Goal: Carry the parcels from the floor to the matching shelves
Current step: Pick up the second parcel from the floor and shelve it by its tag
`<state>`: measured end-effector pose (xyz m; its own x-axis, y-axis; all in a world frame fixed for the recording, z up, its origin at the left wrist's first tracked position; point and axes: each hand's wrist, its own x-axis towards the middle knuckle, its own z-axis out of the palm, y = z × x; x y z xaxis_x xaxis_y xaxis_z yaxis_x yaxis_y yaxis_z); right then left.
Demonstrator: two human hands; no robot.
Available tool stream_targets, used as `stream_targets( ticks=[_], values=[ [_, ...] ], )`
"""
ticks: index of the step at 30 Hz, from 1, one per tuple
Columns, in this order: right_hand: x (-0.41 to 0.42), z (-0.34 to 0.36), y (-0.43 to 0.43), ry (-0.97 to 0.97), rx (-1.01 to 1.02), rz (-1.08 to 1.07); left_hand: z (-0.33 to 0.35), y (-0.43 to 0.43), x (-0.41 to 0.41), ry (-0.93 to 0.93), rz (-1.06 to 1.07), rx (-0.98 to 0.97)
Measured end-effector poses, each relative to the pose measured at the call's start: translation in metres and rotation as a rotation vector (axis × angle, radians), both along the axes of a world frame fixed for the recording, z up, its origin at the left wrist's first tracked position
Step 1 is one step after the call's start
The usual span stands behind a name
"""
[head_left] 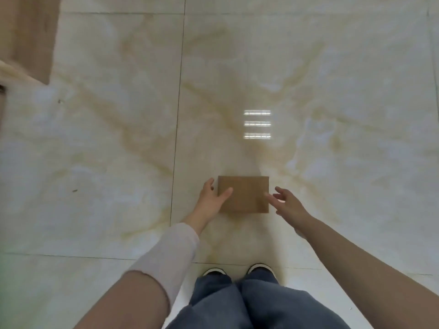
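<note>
One brown parcel (243, 194) lies flat on the pale marble floor (95, 150), just ahead of the person's shoes (237, 271). The left hand (210, 201) is at its left edge, thumb laid across the top, fingers spread. The right hand (288, 204) is just beside the right edge, fingers spread wide, gripping nothing.

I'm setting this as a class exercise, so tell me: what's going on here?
A person standing on a glossy marbled tile floor reaches down with both hands to a flat brown cardboard parcel. The left hand rests on its left edge, thumb over the top. The right hand, fingers spread, is at its right edge. The parcel looks not yet lifted.
</note>
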<state>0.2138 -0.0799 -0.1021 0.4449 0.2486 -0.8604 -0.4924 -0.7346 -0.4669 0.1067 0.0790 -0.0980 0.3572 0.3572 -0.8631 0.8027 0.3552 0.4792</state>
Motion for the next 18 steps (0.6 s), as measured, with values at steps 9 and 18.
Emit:
stream_targets(
  ticks=[9,18],
  values=[
    [0.001,-0.029,0.005,-0.001,0.112,-0.136,-0.029,-0.002,0.007,-0.019,0.105,-0.07],
    [-0.024,0.194,0.026,0.005,0.227,-0.312,0.184,0.009,0.007,-0.018,0.281,-0.012]
  ],
)
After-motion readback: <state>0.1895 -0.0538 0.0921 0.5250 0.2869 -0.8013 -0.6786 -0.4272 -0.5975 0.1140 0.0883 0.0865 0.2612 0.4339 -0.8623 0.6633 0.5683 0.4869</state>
